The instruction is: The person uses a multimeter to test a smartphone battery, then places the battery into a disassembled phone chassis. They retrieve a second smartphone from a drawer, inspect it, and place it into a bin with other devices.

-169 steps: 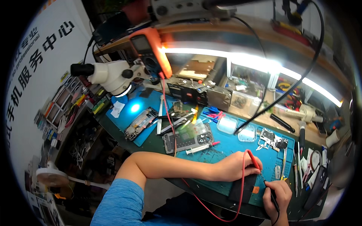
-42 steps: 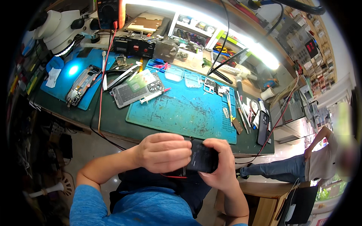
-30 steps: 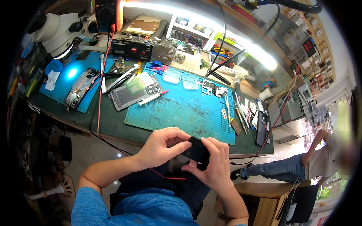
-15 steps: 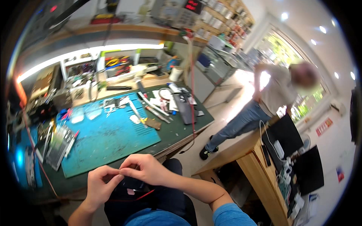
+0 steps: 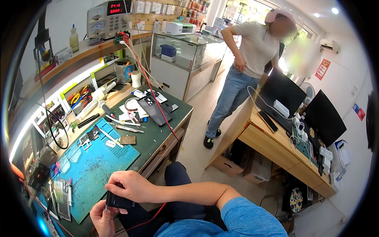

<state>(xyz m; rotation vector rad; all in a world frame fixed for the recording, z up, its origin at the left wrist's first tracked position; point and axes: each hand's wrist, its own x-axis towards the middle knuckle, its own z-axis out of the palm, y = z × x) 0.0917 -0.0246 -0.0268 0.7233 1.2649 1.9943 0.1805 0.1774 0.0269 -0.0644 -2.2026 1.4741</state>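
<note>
My right hand (image 5: 128, 185) is closed over the upper end of a black flat rectangular slab (image 5: 119, 202), which is held above my lap. I cannot tell whether the slab is a phone or a battery. My left hand (image 5: 102, 219) is closed at the slab's lower left corner, fingers bent. Between its fingertips shows a thin silvery piece (image 5: 106, 206), too small to name. Near the slab's lower edge is a pale pink patch. A red wire (image 5: 160, 210) runs across my lap below the slab.
Beyond my hands lies a blue work mat (image 5: 92, 173) with small parts and tools. A dark phone (image 5: 154, 110) rests on the green bench top (image 5: 179, 110). A power supply (image 5: 108, 19) stands on the shelf. Another person (image 5: 250, 51) stands by a wooden desk (image 5: 256, 138) with monitors.
My view has swung to the right. My hands, earlier pinched together above the dark thing on my lap, have parted; the right one now grips the black slab, the left one is lower beside it.
</note>
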